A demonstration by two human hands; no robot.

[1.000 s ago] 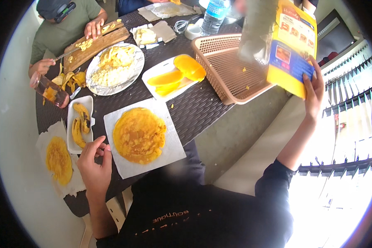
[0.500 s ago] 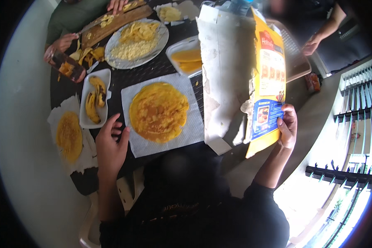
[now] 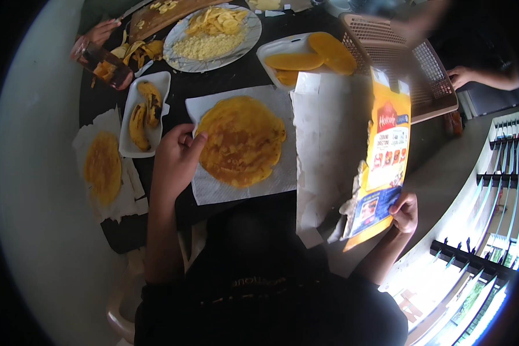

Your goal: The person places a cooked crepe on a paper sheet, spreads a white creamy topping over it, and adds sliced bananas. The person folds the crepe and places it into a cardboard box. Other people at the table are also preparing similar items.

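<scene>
A round golden pancake [image 3: 240, 142] lies on a white paper towel [image 3: 213, 195] in front of me. My left hand [image 3: 177, 158] is closed at the towel's left edge, thumb beside the pancake, pinching the paper. On the right, my right hand [image 3: 404, 212] grips the lower yellow side of a torn-open cardboard box [image 3: 331, 150]. The box stands upright, its bare greyish inside facing the pancake and its printed panel outward. Left of my left hand, another flat pancake [image 3: 102, 167] rests on torn white paper [image 3: 134, 187].
Behind are a foam tray of bananas [image 3: 137, 127], a jar [image 3: 102, 63], a plate of sliced and grated food [image 3: 254, 34] and a foam tray of yellow slices [image 3: 297, 60]. A brown plastic basket [image 3: 447, 98] stands right. Other people's hands [image 3: 101, 32] are across the table.
My left hand has gone from open beside the paper towel to closed on its edge. The box in my right hand sits lower and farther right. The whole view has shifted.
</scene>
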